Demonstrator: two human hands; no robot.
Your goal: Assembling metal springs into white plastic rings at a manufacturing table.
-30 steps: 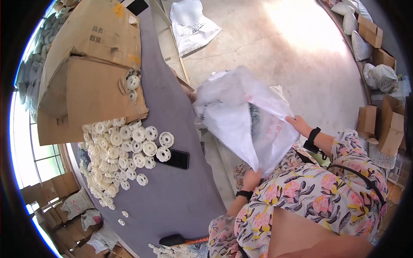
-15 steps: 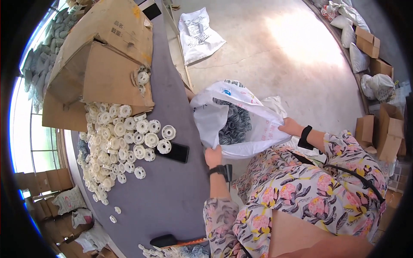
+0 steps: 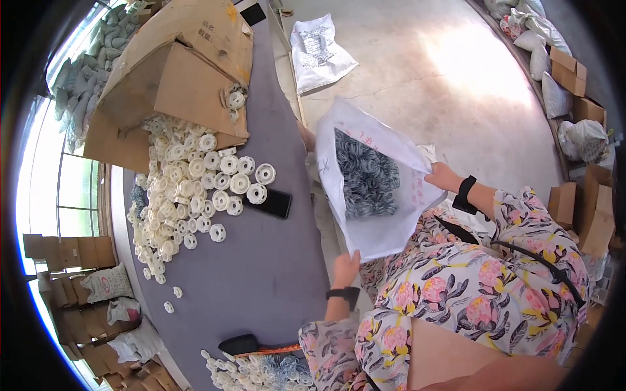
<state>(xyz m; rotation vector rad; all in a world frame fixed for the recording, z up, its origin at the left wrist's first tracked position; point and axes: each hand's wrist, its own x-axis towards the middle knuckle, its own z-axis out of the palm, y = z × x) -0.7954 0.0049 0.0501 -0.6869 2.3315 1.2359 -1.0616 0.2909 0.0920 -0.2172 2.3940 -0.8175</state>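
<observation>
Since the white plastic sack (image 3: pixel 378 239) now gapes wider, its small grey coiled pieces (image 3: pixel 367 177) lie exposed; beside the grey-covered bench (image 3: pixel 270 280), the left hand (image 3: pixel 345 270) pinches the sack's near rim, the right hand (image 3: pixel 443 178) its right edge.

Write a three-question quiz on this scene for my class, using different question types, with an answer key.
1. Multiple choice: what shows inside the white bag?
a) wooden sticks
b) grey ring-like pieces
c) red balls

2. True or false: only the left hand is holding the white bag.

3. Fill the gap: the cream round parts lie heaped at the mouth of an open ____.

Key:
1. b
2. False; the right hand grips its rim too.
3. cardboard box
</observation>
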